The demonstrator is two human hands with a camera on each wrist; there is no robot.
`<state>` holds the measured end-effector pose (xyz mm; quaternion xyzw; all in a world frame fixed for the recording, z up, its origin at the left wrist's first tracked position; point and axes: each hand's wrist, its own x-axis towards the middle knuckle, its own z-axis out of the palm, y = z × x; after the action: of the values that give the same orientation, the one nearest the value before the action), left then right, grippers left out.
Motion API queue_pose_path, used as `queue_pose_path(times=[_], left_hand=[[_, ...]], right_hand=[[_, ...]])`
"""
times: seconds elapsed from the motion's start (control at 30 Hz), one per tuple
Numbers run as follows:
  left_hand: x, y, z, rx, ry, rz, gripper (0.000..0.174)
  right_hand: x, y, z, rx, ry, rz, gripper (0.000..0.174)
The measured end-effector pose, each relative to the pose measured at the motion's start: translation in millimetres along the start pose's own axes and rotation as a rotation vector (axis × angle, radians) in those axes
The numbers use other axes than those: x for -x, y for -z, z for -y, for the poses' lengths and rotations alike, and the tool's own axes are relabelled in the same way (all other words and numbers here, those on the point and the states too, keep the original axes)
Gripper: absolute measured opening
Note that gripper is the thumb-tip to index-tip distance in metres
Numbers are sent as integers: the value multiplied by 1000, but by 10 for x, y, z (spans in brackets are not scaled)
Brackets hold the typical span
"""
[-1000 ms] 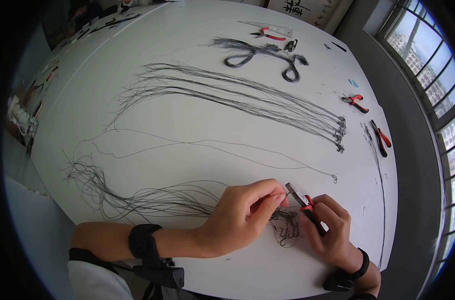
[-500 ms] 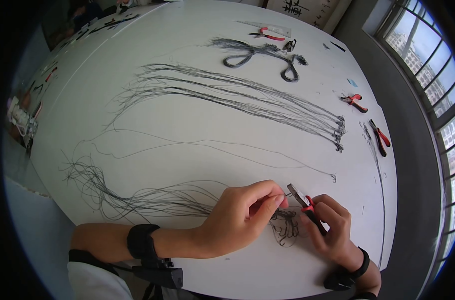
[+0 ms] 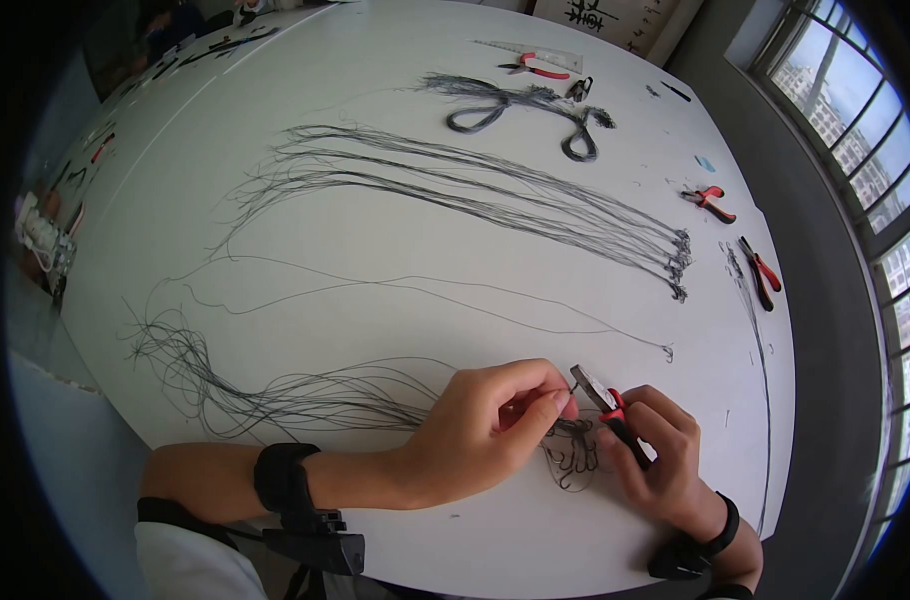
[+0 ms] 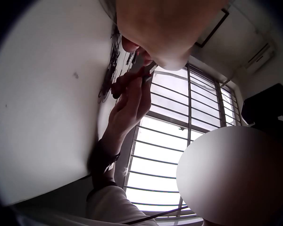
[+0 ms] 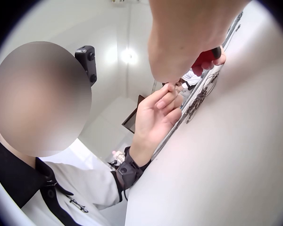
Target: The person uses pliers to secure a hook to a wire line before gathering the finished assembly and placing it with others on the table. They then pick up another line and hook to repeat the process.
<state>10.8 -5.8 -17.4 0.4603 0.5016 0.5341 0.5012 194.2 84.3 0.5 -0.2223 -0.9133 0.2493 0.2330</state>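
Note:
My left hand [image 3: 485, 425] pinches a thin dark piece [image 3: 574, 388] between thumb and forefinger; most of it is hidden, and I cannot tell whether it is a hook or line. In my right hand [image 3: 660, 450] are pliers [image 3: 597, 390] with red and black handles, their metal tips right beside the pinched piece. Below the fingertips, a cluster of fish hooks [image 3: 575, 460] lies on the white table [image 3: 455, 535]. Dark fishing lines [image 3: 305, 400] run left from under my left hand. The right wrist view shows the left fingertips [image 5: 167, 89] pressed together.
A single looped line [image 3: 385, 283] with a hook end [image 3: 667, 353] lies beyond my hands. Farther back are long line bundles [image 3: 455, 195] and a tied bundle [image 3: 515, 98]. More pliers [image 3: 710, 203] [image 3: 762, 275] lie at right; red-handled pliers [image 3: 535, 69] and a ruler [image 3: 560, 58] sit at the back.
The plier tips have shifted slightly at the left fingertips, and the pinched piece shows at a steeper angle than half a second ago. Both hands keep their holds and nearly the same places.

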Motion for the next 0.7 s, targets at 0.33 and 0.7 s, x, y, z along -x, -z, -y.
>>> queue_pose_path(times=[0.33,0.7], left_hand=[[0,-39,9,-13,-76,-43,15],[18,-15,-34,-92,-69,-44,15]], right_hand=[[8,-6,3,6,-6,-6,15],[-29,53,24,-105,-95,44,13]])
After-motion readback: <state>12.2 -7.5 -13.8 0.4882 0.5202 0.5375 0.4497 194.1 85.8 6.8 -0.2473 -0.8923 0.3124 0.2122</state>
